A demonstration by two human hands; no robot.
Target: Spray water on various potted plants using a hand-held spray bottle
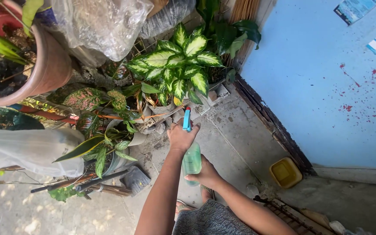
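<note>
I see my left hand (182,137) wrapped over the blue trigger head of a spray bottle (192,160), and my right hand (204,173) cupping its pale green body from the right. The nozzle points far, toward a plant with green and cream leaves (177,65) standing by the blue wall (318,87). To the left sit smaller potted plants (109,143) and a big terracotta pot (51,65). A yellow tub (286,172) rests on the concrete floor (231,143) at the right
</note>
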